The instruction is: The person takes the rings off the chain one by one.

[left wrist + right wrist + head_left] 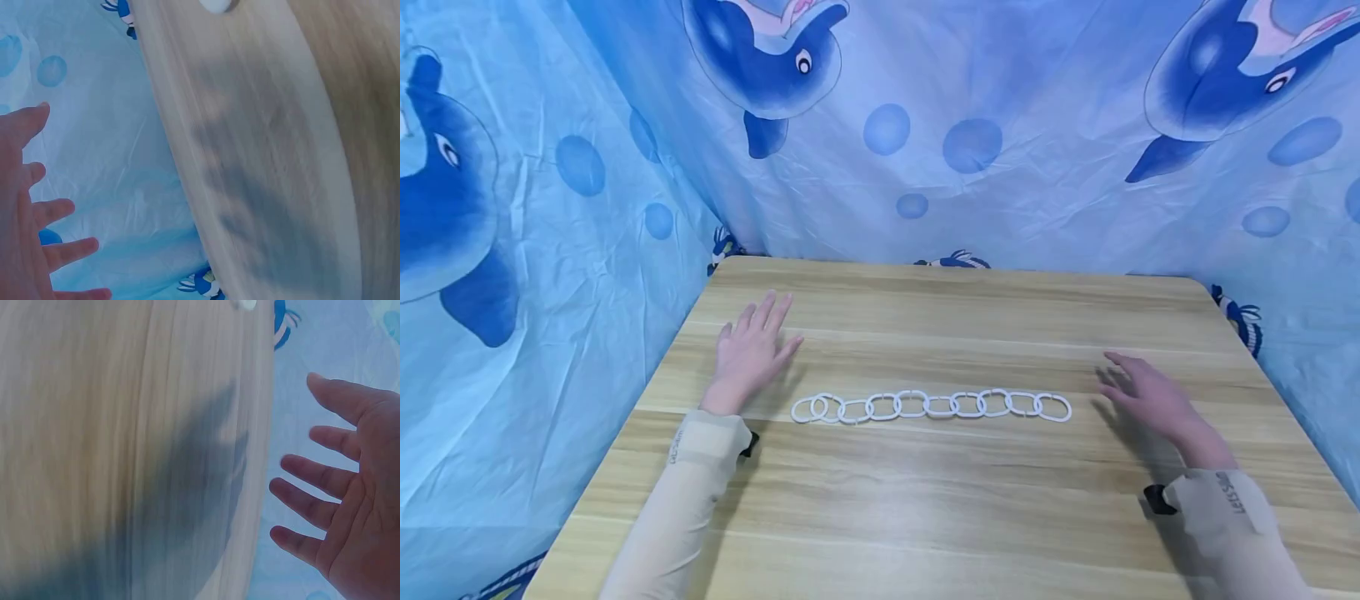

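Observation:
A chain of several white plastic links (925, 406) lies stretched from left to right on the wooden table (895, 517). Past its left end my left hand (748, 354) hovers with fingers spread, holding nothing. My right hand (1161, 408) is off the chain's right end, also over the table, its fingers loosely extended and apart from the links. In the left wrist view the left hand (22, 231) shows spread fingers. The right wrist view has the right hand (375, 494) with its fingers apart and nothing in them.
Blue sheeting (820, 192) printed with dolphins and bubbles stands behind and at both sides of the table. Both wrist views catch a small white rounded thing (215, 5) at the top edge, cut off, its kind unclear. Shadows of the hands fall on the wood.

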The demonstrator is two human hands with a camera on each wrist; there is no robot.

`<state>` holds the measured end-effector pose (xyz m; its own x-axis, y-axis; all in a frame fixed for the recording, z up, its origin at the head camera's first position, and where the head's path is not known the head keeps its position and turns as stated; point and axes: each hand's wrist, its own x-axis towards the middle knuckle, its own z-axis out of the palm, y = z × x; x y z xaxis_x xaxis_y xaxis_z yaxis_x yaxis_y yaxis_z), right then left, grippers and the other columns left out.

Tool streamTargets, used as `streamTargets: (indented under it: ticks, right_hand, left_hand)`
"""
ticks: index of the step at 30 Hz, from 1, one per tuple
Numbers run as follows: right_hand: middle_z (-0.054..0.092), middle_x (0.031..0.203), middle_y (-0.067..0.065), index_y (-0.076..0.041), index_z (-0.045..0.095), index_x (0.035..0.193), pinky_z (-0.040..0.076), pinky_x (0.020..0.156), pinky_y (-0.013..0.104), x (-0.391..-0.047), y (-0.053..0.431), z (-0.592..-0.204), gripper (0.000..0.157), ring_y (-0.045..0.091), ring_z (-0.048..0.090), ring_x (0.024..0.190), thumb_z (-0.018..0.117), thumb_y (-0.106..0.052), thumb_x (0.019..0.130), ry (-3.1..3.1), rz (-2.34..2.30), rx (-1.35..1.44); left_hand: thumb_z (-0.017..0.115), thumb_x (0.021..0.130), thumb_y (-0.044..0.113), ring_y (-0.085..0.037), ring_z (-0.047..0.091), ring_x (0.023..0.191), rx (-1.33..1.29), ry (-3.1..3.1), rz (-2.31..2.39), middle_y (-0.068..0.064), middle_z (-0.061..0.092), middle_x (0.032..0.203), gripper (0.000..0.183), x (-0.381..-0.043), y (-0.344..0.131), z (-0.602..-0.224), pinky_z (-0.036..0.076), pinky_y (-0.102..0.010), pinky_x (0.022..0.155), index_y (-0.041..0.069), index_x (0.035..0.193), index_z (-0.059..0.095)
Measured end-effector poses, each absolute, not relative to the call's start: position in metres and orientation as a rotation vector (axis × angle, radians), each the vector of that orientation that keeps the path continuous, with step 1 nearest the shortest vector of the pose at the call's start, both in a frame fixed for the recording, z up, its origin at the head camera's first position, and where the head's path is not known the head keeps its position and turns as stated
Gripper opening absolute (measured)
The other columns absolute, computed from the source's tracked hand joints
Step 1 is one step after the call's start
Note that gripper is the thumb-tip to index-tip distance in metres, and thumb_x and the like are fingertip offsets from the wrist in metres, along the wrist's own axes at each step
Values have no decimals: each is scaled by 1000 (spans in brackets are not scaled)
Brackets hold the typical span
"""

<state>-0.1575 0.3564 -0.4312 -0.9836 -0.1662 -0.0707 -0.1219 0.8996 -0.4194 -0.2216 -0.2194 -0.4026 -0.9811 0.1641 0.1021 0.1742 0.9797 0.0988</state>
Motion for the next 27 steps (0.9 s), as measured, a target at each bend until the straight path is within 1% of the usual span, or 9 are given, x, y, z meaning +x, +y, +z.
streamTargets:
  ticks: [3,7,12,15,17,21,24,27]
  right_hand:
    - [37,142,37,6,36,143,29,103,72,-157,349,-431,64,56,36,127,58,-32,97,2962,-643,-246]
    - [48,134,35,7,44,137,35,100,70,-156,340,-431,56,54,46,121,60,-27,95,2964,-659,-263]
    - [58,124,32,6,51,132,40,97,68,-155,331,-434,50,50,54,114,61,-26,94,2961,-691,-272]
    - [62,120,30,5,53,129,42,96,67,-154,327,-434,49,48,56,111,64,-26,93,2965,-710,-297]
    - [64,117,27,5,55,128,44,94,65,-153,324,-435,48,46,59,108,66,-24,91,2971,-726,-321]
    - [67,110,23,5,57,125,48,91,61,-151,319,-439,46,40,63,101,69,-20,88,2974,-756,-385]
    - [68,108,21,5,58,123,50,90,59,-150,316,-442,45,36,64,99,70,-19,87,2970,-762,-409]
    - [68,105,19,5,59,121,52,87,56,-151,313,-444,44,34,64,96,71,-19,87,2971,-747,-411]
  left_hand:
    - [38,97,61,-42,24,145,-293,-3028,-234,-8,14,164,76,-222,-216,-403,27,-71,110,28,156,4]
    - [43,93,65,-40,26,145,-334,-3018,-469,-8,17,163,82,-222,-212,-406,29,-71,109,27,156,7]
    - [54,93,56,-38,26,145,-340,-2971,-710,-9,22,162,82,-222,-208,-411,27,-66,113,27,156,11]
    - [55,93,54,-38,27,145,-325,-2956,-773,-11,24,161,81,-221,-204,-411,28,-64,114,24,156,14]
    - [56,94,51,-38,30,143,-320,-2942,-813,-12,26,160,79,-221,-201,-411,30,-63,114,22,156,17]
    - [61,93,44,-37,41,137,-328,-2894,-915,-13,38,154,76,-219,-193,-410,36,-60,111,18,154,24]
    - [62,92,44,-37,48,131,-339,-2863,-985,-12,47,148,75,-217,-188,-411,39,-58,108,16,152,27]
    - [63,91,45,-35,50,128,-338,-2848,-1034,-11,50,145,74,-215,-182,-412,41,-58,106,16,151,30]
